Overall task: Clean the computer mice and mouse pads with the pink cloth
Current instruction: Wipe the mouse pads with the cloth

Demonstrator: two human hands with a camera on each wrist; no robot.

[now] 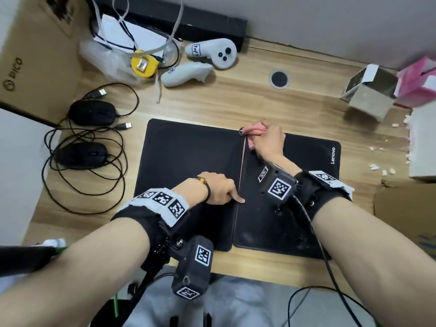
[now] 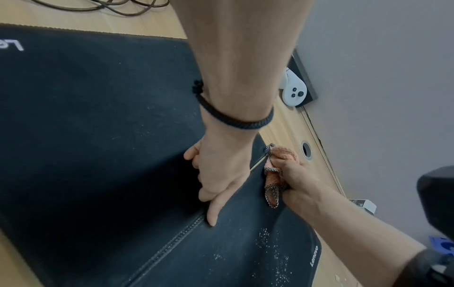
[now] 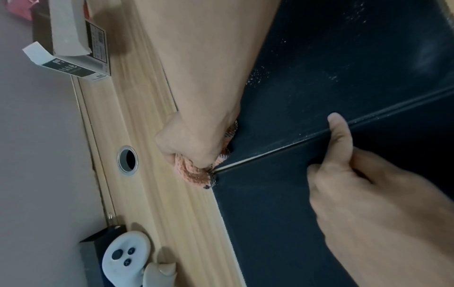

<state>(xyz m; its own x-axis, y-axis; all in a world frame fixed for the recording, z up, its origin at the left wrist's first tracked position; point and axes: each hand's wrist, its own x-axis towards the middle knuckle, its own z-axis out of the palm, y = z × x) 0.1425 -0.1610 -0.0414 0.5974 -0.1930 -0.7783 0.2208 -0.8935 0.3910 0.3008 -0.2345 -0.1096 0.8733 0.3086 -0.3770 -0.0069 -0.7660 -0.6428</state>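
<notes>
Closest up, the left hand has its index finger straight, pressing down at the seam where the left mouse pad meets the right mouse pad, other fingers tucked, holding nothing. Right hand is fisted tight round the pink cloth at the seam's far end. Both mice sit off left on the desk, cables tangled

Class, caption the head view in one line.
Right hand grips the pink cloth at the seam between mouse pads; left hand presses the seam nearer.
</notes>
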